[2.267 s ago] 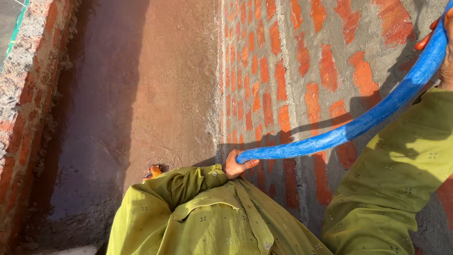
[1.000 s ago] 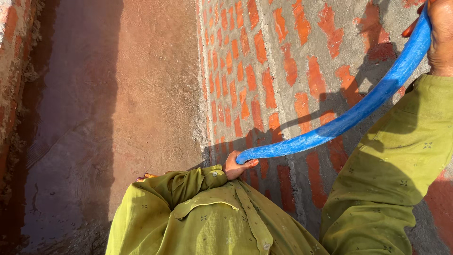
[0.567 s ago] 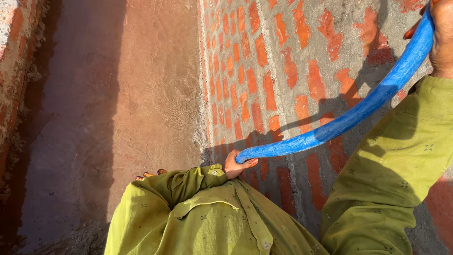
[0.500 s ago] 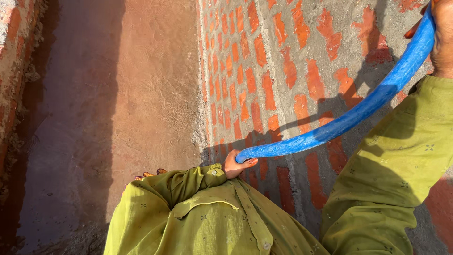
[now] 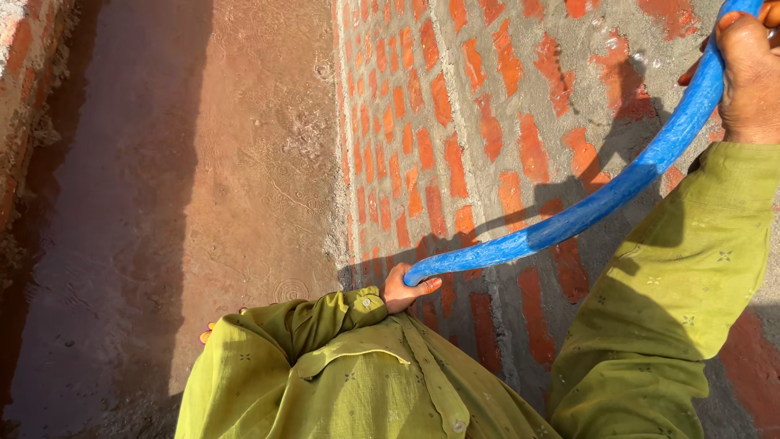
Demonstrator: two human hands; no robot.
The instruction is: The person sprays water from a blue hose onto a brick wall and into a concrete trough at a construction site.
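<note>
Fingers are curling tight around the blue hose at both ends of its visible run: the left hand, low in the middle of the frame, is closing on the nozzle end with the thumb lying along the underside, and the right hand, up in the top right corner, is wrapping its fingers over the upper stretch. Neither hand is showing any slack. The hose is arcing from that top right corner down to the lower centre, lying against the brick wall with its shadow falling just beneath it. By the look of it, this is the watering step, with the open end aiming down at the foot of the wall where it meets the wet floor on the left of the frame. Ripples are showing on the water there. Any next move would call for steady hold on both ends while shifting the nozzle along the brickwork.
</note>
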